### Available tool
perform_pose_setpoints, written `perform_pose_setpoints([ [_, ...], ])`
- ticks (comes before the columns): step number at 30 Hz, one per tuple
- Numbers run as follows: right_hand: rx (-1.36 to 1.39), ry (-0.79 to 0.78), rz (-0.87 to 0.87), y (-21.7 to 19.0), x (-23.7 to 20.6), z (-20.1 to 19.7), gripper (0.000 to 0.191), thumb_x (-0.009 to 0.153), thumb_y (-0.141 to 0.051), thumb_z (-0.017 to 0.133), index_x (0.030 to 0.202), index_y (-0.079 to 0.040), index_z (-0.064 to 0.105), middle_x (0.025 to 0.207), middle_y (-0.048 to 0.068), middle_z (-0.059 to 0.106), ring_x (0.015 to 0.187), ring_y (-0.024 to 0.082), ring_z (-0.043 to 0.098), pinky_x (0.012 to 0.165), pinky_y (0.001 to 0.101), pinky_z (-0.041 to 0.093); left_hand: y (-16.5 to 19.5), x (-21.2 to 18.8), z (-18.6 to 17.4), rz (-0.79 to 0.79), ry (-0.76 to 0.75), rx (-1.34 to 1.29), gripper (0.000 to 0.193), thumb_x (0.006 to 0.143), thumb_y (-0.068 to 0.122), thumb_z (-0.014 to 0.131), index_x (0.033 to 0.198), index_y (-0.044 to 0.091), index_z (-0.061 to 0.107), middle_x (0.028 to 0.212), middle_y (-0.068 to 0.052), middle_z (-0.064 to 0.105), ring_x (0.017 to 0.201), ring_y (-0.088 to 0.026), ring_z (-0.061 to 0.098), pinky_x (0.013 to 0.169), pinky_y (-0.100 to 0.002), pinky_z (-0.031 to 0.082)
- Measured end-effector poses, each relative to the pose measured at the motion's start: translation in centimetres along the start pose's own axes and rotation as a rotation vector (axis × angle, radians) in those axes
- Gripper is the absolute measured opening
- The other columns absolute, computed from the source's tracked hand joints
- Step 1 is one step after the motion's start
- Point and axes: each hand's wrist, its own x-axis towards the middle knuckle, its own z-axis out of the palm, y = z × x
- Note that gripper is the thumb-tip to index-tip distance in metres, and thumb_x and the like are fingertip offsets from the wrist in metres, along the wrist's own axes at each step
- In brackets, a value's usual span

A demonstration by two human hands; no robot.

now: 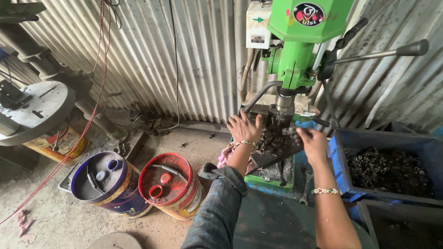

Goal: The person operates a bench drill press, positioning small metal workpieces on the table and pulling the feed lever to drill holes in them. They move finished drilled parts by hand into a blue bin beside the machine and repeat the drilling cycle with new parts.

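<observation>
Forearms reach in first: my left hand [243, 127] lies flat and spread on the nuts [272, 139] heaped on the drill's tabletop [277, 154]; my right hand [313, 142] pinches one beneath the spindle [284, 102], where I judge fingers could get caught.

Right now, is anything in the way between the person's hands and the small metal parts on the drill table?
Nothing visible. The left hand rests at the edge of the parts pile, and the right hand touches its other side, under the green drill press.
</observation>
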Motion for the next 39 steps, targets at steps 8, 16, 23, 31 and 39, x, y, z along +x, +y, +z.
perform_pose_setpoints([
  [8, 0.197, -0.058, 0.108, -1.1, 1.2, 4.2, 0.03, 0.092, -0.026, 0.079, 0.107, 0.0, 0.076, 0.1, 0.004, 0.075, 0.086, 0.011, 0.063, 0.078, 0.0325, 0.05, 0.2, -0.1, -0.2, 0.014, 0.043, 0.013, 0.09, 0.096, 0.067, 0.035, 0.15, -0.005, 0.043, 0.128, -0.028, 0.056, 0.129, -0.045, 0.043, 0.109, -0.059, 0.032],
  [16, 0.504, -0.019, 0.331, -2.2, 2.0, 5.6, 0.027, 0.092, -0.013, 0.075, 0.114, 0.002, 0.068, 0.104, 0.009, 0.072, 0.088, 0.022, 0.066, 0.077, 0.0407, 0.057, 0.3, -0.5, -0.3, 0.007, 0.023, -0.017, 0.09, 0.096, 0.067, 0.034, 0.152, -0.004, 0.042, 0.13, -0.027, 0.055, 0.132, -0.044, 0.042, 0.111, -0.06, 0.031],
  [23, 0.838, -0.195, 0.566, -2.2, 1.8, 4.1, 0.022, 0.094, -0.006, 0.067, 0.114, 0.003, 0.067, 0.107, 0.014, 0.076, 0.091, 0.025, 0.075, 0.082, 0.0365, 0.065, 0.3, -0.1, 0.1, 0.0, -0.02, 0.027, 0.09, 0.098, 0.067, 0.031, 0.154, -0.004, 0.037, 0.139, -0.031, 0.05, 0.14, -0.048, 0.035, 0.114, -0.061, 0.026],
  [31, 0.908, -0.159, 0.572, -2.8, 1.8, 5.2, 0.019, 0.098, -0.006, 0.063, 0.116, 0.0, 0.066, 0.109, 0.013, 0.074, 0.091, 0.025, 0.074, 0.08, 0.0358, 0.064, 0.4, -0.4, -0.4, -0.006, -0.018, 0.007, 0.091, 0.098, 0.068, 0.03, 0.154, -0.003, 0.038, 0.14, -0.03, 0.05, 0.142, -0.048, 0.034, 0.116, -0.06, 0.026],
  [39, 0.702, -0.13, 0.389, -1.1, 1.9, 4.1, 0.02, 0.099, -0.008, 0.063, 0.117, 0.002, 0.064, 0.104, 0.016, 0.073, 0.082, 0.025, 0.073, 0.072, 0.0354, 0.065, 0.2, -0.1, -0.3, 0.005, -0.041, 0.022, 0.093, 0.097, 0.069, 0.031, 0.155, -0.004, 0.035, 0.142, -0.03, 0.048, 0.142, -0.047, 0.035, 0.115, -0.06, 0.028],
])
